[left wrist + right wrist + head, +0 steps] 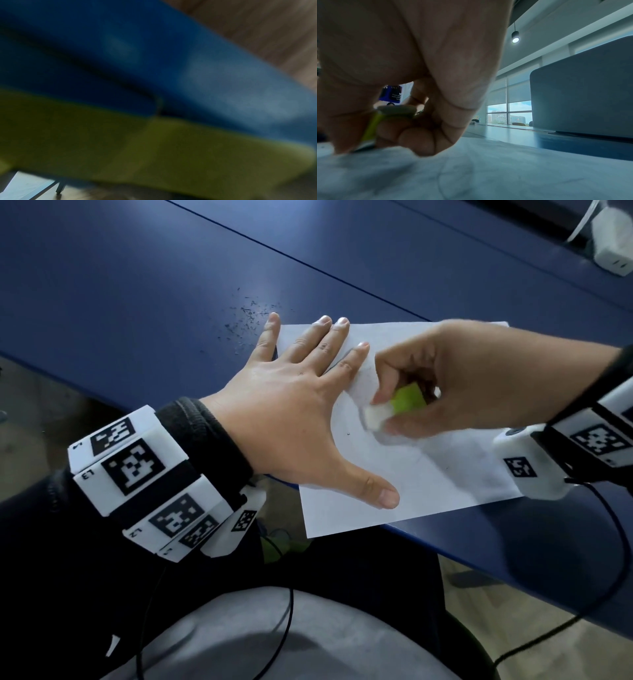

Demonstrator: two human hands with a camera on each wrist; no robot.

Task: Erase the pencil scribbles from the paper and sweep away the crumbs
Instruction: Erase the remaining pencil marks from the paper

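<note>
Paper (411, 491): near table (137, 285) edge, pinned by flat, spread left hand (301, 419). Eraser (394, 409): pinched in right hand (455, 385), tip on sheet. Crumbs (246, 320): far left. Risk: hard strokes crease or tear the paper, likelier if the pinning hand slips.

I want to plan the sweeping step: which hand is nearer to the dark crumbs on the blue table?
Left. The left hand lies flat on the paper, little finger beside the crumbs; the right hand holds the eraser farther away.

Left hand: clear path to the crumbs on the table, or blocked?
Probably yes. The left hand lies flat on the paper, little finger already over its edge, and the crumbs sit just beyond on bare table. Nothing lies between.
</note>
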